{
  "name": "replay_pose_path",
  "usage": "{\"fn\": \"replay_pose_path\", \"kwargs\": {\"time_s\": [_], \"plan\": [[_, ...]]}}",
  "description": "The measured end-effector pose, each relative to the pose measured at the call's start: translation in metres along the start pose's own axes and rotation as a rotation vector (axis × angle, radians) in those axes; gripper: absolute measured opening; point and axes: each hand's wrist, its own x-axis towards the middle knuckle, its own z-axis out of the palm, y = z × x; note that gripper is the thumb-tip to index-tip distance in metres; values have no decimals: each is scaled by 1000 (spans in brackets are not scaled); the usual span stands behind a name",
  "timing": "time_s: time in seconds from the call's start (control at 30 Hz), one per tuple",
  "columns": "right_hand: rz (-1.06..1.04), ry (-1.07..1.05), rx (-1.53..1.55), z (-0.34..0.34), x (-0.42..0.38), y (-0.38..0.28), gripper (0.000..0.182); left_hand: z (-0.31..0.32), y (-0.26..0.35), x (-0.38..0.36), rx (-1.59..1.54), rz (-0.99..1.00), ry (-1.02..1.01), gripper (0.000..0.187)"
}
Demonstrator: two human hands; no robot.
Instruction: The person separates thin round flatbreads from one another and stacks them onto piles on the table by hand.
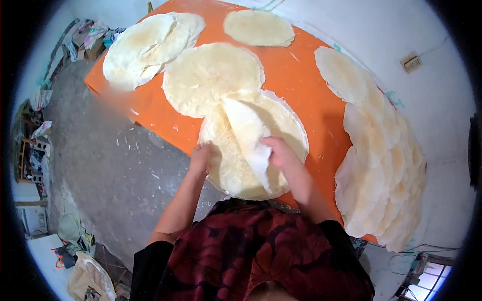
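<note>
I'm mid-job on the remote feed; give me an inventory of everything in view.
Handled sheets: layers uncountable, cream, near table edge, flap raised
Middle round sheet: one visible on top, cream, beyond them
Upper-left pile: several, cream, table's far left
Far round sheet: one visible on top, cream, far edge
Overlapping sheets: many, cream, table's right side
Table: one, orange, centre
Floor: one, grey, left
Clutter: uncountable, mixed colours, far left
Walls: count unclear, whitish, around
Wall fitting: one, tan, upper right
Window: one, bright panes, lower right
Clothing: dark red and black, bottom
Left hand: one, at handled sheets' left edge
Right hand: one, gripping raised flap
</note>
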Motion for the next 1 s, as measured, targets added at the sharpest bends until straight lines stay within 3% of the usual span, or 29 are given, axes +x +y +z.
{"fn": "replay_pose_path", "kwargs": {"time_s": [0.07, 0.13, 0.2, 0.27, 0.4, 0.47, 0.53, 0.6, 0.67, 0.73, 0.83, 0.87, 0.9, 0.93, 0.97, 1.0], "plan": [[21, 82, 59, -28, -16, -32, 25, -5, -5, 10, -36, -9, 26, 22], [-196, 74, 183, -55, -42, -56, 23, -6, -9, 9, -140, -7, 12, 20], [-431, -68, 39, -132, -44, -73, 26, -3, -9, 7, -67, 6, 65, 19], [-409, 280, 201, -168, -61, -99, 29, -3, -10, 9, -8, -3, 127, 17], [-419, 453, 117, -268, -110, -159, 29, -4, -14, 20, 53, 10, 214, 16], [-362, 327, -115, -357, -115, -206, 30, -5, -18, 22, 46, 29, 203, 15], [-667, 481, -114, -267, -137, -220, 32, -16, -26, 33, 33, 28, 161, 14], [-784, 425, -91, -213, -138, -245, 34, -24, -28, 36, 46, 13, 95, 14], [-654, 313, -19, -124, -140, -269, 37, -21, -20, 25, 3, -17, -7, 18], [-804, 530, -241, -100, -109, -281, 35, -12, 3, -4, -93, -60, -144, 25], [-937, 160, -774, -60, -69, -230, 28, -26, -6, 4, -95, -192, -145, 37], [-1119, 237, -1197, -18, -76, -194, 26, -27, -5, 3, -104, -215, -159, 39], [-1443, 188, -1653, -32, -50, -165, 25, -25, -2, 0, -117, -239, -173, 40], [-1218, 51, -1276, -30, -37, -113, 26, -24, 0, -2, -132, -264, -188, 42], [-1139, 124, -1589, -8, -50, -76, 31, -22, 3, -5, -161, -258, -213, 43], [-1003, 75, -1556, -7, -45, -31, 37, -20, 5, -8, -189, -250, -238, 44]]}}
